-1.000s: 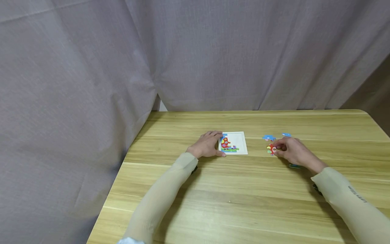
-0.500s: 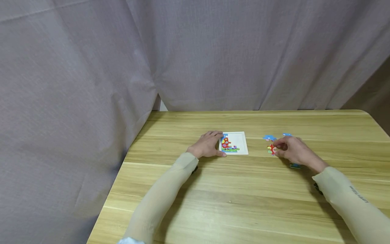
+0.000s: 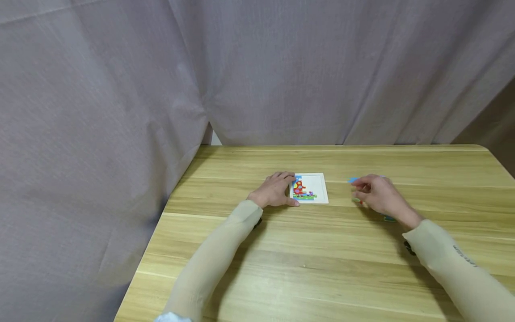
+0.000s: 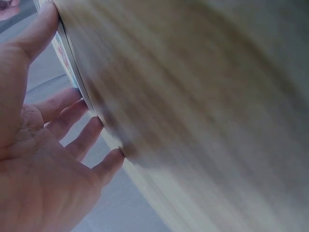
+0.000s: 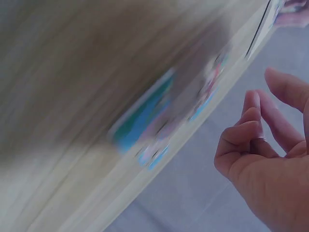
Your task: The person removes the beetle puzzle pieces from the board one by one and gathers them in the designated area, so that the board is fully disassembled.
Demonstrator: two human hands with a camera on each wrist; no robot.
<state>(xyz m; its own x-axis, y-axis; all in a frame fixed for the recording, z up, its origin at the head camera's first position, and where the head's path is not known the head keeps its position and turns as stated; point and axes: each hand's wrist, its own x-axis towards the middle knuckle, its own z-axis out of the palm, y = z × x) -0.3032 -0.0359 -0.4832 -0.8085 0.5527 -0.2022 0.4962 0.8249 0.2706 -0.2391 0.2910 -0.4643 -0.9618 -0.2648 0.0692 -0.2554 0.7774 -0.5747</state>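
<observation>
My left hand rests at the left side of a white puzzle tray, thumb near its lower corner and fingers near its upper one. Joined pieces showing a red spotted picture fill the tray's left and bottom parts. My right hand hovers over loose jigsaw pieces, thumb and forefinger apart with nothing seen between them, other fingers bent. A blue piece shows beyond its fingertips. The red piece is mostly hidden under the hand. In the right wrist view a green-and-blue piece lies blurred on the table.
The wooden table extends around both hands. A dark green piece lies below the right wrist. Grey curtain hangs along the table's back edge and left side.
My right hand has risen from the red piece and moved slightly left and away from me, now covering more of the pieces. The left hand and tray look the same.
</observation>
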